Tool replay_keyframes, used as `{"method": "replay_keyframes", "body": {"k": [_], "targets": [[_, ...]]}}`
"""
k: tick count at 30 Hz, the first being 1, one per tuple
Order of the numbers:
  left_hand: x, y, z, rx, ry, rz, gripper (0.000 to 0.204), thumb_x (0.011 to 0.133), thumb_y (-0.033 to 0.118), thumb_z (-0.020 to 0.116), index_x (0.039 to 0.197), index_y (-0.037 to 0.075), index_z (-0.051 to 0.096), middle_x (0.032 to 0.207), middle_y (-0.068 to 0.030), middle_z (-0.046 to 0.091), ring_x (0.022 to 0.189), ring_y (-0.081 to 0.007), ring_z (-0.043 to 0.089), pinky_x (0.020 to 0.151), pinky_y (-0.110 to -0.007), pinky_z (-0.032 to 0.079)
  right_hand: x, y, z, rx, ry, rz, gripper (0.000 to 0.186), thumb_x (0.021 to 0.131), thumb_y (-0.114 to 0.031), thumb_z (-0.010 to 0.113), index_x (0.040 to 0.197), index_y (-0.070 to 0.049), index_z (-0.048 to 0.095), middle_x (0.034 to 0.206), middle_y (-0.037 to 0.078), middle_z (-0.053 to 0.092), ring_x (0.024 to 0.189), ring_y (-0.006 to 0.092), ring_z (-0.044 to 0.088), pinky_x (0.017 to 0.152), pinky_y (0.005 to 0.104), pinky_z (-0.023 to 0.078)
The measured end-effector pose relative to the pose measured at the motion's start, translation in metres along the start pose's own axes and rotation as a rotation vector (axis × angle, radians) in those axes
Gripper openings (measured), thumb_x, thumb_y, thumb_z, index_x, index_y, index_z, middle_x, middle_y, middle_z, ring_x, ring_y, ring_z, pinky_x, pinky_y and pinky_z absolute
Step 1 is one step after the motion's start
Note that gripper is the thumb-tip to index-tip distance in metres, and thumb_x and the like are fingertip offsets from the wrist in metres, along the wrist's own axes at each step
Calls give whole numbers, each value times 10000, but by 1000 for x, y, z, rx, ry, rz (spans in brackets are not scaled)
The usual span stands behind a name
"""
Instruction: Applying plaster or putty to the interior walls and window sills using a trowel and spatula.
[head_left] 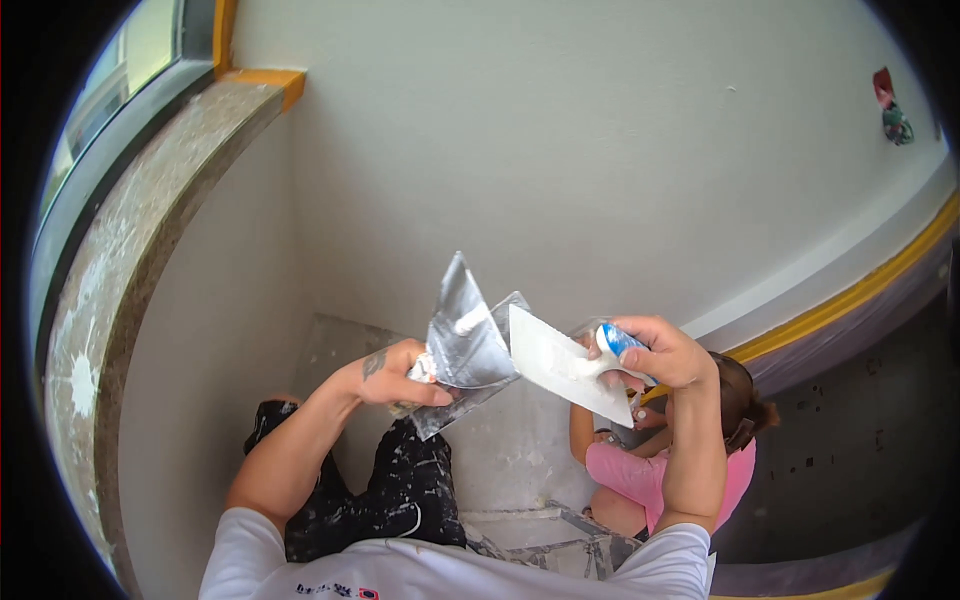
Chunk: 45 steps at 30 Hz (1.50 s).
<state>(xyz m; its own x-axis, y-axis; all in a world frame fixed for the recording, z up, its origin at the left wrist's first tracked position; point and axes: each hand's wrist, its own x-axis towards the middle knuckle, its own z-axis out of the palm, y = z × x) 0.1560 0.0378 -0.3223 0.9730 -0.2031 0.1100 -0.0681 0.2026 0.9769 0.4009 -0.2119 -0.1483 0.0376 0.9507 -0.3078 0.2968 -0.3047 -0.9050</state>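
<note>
My left hand is closed on a broad, shiny metal putty blade, which stands tilted up and carries a smear of white putty. Behind and below it shows a second, duller grey plate; I cannot tell whether it is a separate piece. White putty sticks to the fingers at its base. With my right hand I grip a plastering trowel by its blue and white handle. Its flat blade is white and slants down to the right. The trowel's left edge comes close to the metal blade; whether they touch is unclear.
A person in a pink top crouches low, right of my legs. A pale wall rises ahead. On the left runs a putty-spotted window sill. A splattered step frame stands below me. Yellow tape lines the right edge.
</note>
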Motion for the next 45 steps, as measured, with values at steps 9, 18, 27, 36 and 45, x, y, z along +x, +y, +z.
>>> {"method": "replay_keyframes", "body": {"k": [9, 18, 27, 36, 45], "targets": [[5, -9, -4, 48, 97, -163, 188, 848, 174, 769, 916, 20, 684, 849, 3, 651, 788, -77, 564, 703, -270, 466, 31, -65, -143, -333, 1630, -610, 466, 1005, -459, 549, 985, 4, 593, 758, 56, 652, 572, 102, 571, 519, 265, 476], [-3, -5, -2, 37, 84, -133, 220, 857, 149, 764, 1015, 7, 708, 949, -17, 693, 909, -116, 604, 824, -290, 478, 137, -75, -98, -1182, 1403, -611, 440, 973, -488, 565, 981, -49, 579, 722, 162, 655, 659, 349, 682, 588, 448, 520], [-43, 15, 9, -93, 452, -77, 139, 877, 123, 736, 948, 17, 681, 852, 23, 645, 776, -68, 569, 701, -260, 465, 96, -112, -134, -539, 1422, -625, 431, 1004, -513, 528, 969, -87, 581, 672, -24, 549, 536, 34, 497, 488, 175, 413], [-75, 3, 25, -141, 754, -66, 97, 893, 97, 705, 869, 18, 653, 819, 7, 627, 756, -71, 554, 682, -269, 454, 158, 163, -42, -1025, 1087, -284, 417, 946, -350, 639, 1214, -44, 544, 1009, 180, 670, 854, 362, 671, 734, 424, 534], [-84, -6, 20, -186, 663, -67, 111, 898, 102, 715, 910, 1, 672, 892, -11, 658, 816, -86, 577, 718, -273, 466, 294, 211, 73, -973, 840, -282, 399, 946, -291, 620, 1245, -43, 527, 1109, 170, 629, 940, 373, 633, 808, 462, 506]]}}
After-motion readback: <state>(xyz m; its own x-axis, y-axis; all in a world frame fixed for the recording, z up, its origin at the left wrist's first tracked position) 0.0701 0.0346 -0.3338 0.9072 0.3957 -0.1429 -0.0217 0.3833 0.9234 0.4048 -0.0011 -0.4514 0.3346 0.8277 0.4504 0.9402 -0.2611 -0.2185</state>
